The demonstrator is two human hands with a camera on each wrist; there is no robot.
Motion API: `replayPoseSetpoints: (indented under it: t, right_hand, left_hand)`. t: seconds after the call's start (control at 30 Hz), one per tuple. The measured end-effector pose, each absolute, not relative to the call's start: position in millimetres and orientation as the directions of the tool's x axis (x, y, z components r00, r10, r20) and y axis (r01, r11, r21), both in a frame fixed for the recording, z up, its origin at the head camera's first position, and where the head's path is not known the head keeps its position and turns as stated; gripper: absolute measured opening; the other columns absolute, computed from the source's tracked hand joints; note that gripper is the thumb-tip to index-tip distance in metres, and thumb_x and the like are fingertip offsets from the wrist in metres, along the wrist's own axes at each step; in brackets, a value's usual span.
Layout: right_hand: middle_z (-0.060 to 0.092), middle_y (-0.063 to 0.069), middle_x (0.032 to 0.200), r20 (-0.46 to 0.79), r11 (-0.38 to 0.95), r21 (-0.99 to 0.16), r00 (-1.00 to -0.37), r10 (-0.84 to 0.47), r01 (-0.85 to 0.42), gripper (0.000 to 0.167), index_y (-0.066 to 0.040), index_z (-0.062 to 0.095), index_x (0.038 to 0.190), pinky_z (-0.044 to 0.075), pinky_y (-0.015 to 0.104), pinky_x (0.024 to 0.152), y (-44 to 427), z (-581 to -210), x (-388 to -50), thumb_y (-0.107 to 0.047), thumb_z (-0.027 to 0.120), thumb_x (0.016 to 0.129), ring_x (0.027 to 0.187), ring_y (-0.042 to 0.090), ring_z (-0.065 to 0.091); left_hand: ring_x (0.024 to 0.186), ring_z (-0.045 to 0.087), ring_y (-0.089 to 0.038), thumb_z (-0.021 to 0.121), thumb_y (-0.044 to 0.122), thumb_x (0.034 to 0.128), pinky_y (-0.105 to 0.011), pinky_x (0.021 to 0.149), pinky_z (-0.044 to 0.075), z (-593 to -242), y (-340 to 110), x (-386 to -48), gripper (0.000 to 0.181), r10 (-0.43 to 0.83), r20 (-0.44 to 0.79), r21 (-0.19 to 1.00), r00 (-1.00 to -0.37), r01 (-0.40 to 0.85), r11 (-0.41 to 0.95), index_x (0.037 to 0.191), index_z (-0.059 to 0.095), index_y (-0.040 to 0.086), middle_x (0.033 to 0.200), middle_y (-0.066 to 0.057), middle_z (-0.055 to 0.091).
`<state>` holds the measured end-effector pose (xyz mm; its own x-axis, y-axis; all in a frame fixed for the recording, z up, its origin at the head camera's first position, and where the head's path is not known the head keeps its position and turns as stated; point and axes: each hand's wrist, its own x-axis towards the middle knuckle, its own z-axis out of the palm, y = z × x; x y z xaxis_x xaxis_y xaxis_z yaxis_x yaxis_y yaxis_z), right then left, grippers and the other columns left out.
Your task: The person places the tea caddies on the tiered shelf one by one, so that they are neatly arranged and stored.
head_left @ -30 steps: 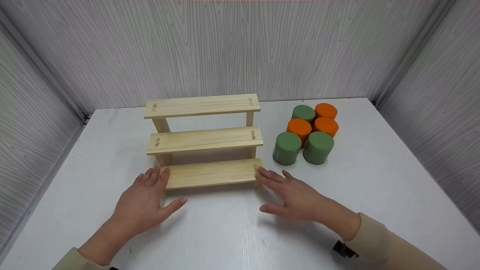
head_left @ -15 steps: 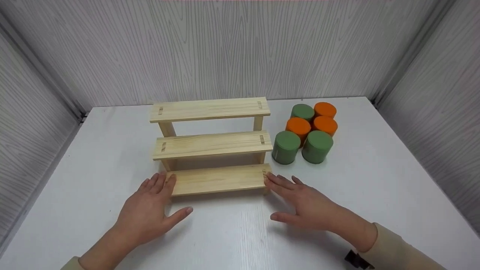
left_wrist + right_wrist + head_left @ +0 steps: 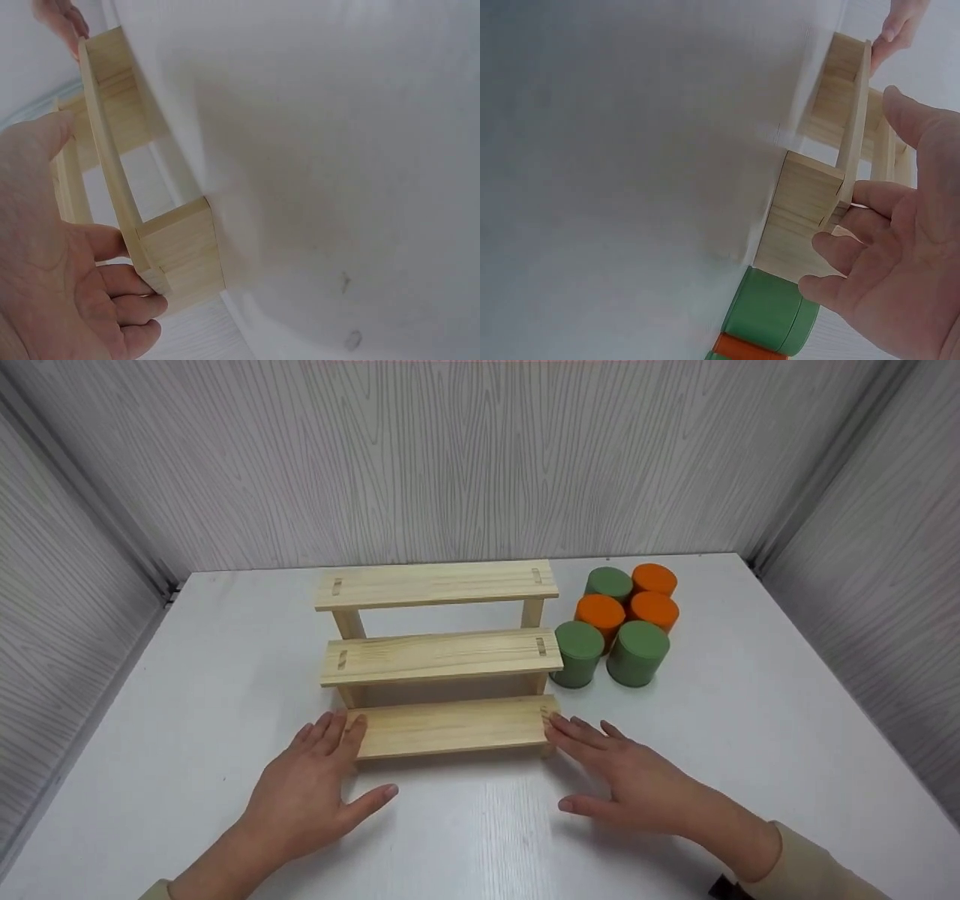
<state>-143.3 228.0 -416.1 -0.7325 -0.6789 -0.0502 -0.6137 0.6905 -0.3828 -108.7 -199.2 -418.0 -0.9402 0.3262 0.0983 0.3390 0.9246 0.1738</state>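
A three-tier wooden stand (image 3: 450,727) stands left of the cans in the head view, its lowest board nearest the hands. The left hand (image 3: 304,795) touches the left end of that board with extended fingers, thumb spread out to the side. At the board's right end rest the fingertips of the right hand (image 3: 637,787), its thumb also apart. The left wrist view shows the left hand (image 3: 67,277) with fingers at the board's end (image 3: 146,262). In the right wrist view the right hand (image 3: 900,255) lies against the other end, near a green can (image 3: 769,311).
Several green and orange cans stand grouped at the right, with a front green can (image 3: 637,652) and an orange can (image 3: 654,611) among them. The stand's right side is close to the left front green can (image 3: 579,649). A patterned wall (image 3: 450,457) rises behind the white table (image 3: 750,697).
The stand has shifted to the right and slightly toward the front, closer to the cans. Both hands have moved along with it, their fingers still on the lowest board's ends.
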Motion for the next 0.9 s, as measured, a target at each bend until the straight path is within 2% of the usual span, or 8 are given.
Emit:
replayPoseSetpoints:
  t: [0.27,0.9]
  right_hand:
    - [0.020,-0.010,0.176,-0.058,0.692,-0.397,-0.736,-0.674,-0.603,0.090,-0.026,0.026,0.170,0.023,0.060,0.128,235,-418,-138,-0.069,0.060,0.099,0.160,0.025,0.027]
    - [0.021,-0.008,0.176,-0.066,0.694,-0.397,-0.735,-0.675,-0.601,0.090,-0.027,0.025,0.171,0.024,0.063,0.126,242,-414,-136,-0.069,0.060,0.099,0.159,0.028,0.028]
  left_hand:
    - [0.148,0.044,-0.046,0.056,0.076,0.0965,-0.058,0.123,0.035,-420,-193,-102,0.101,0.323,0.123,0.181,-0.938,0.341,0.922,0.156,0.048,-0.005,0.158,-0.032,0.044]
    - [0.149,0.043,-0.044,0.052,0.077,0.0974,-0.056,0.124,0.034,-421,-189,-101,0.101,0.325,0.121,0.185,-0.938,0.343,0.921,0.156,0.048,-0.005,0.159,-0.030,0.045]
